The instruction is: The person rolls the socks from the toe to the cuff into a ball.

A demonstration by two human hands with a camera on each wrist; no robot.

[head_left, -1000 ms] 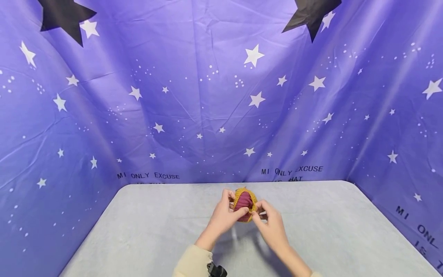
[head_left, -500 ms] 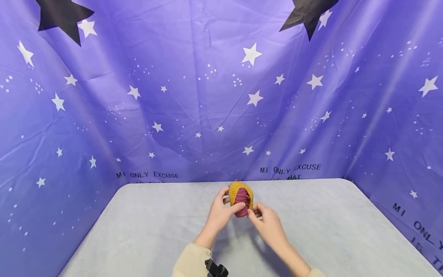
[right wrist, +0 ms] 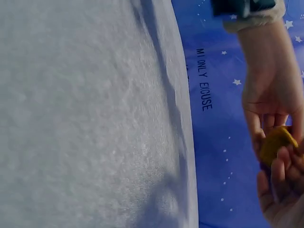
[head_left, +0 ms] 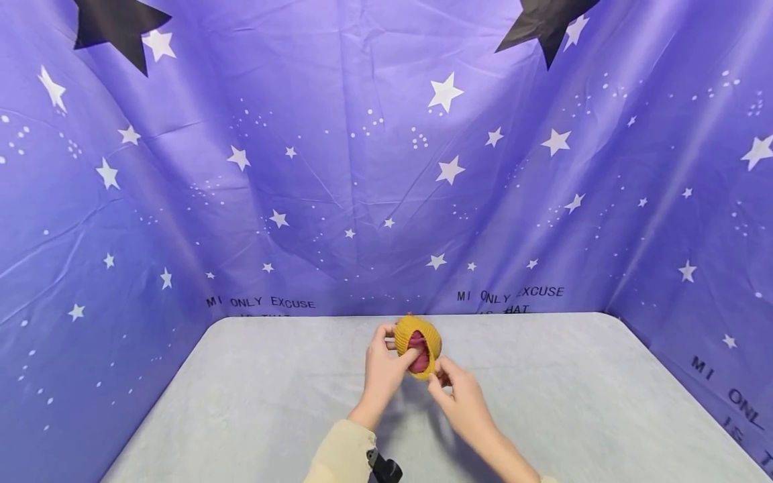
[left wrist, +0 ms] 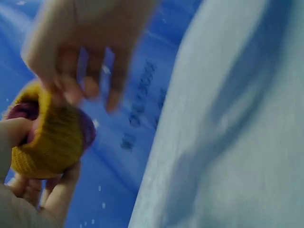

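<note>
A palm-sized ball of ribbed knit, like rolled-up socks, is held up over the far part of the table. Its mustard layer (head_left: 426, 331) wraps round a maroon roll (head_left: 418, 363) that shows through an oval opening. My left hand (head_left: 383, 370) grips the ball from the left, thumb pushed into the opening and fingers behind it. With thumb and forefinger, my right hand (head_left: 465, 401) pinches the lower right edge of the mustard layer. In the left wrist view, maroon also bulges out on the far side of the mustard knit (left wrist: 57, 147).
The pale grey table (head_left: 253, 402) spreads round the hands. A purple-blue curtain (head_left: 350, 168) with stars and lettering hangs behind it and along both sides. A black strap device (head_left: 385, 467) sits at my left sleeve (head_left: 343, 451).
The mustard layer has been drawn further over the maroon roll, which shows less now. The ball has moved slightly left, and my left thumb has gone into the opening.
</note>
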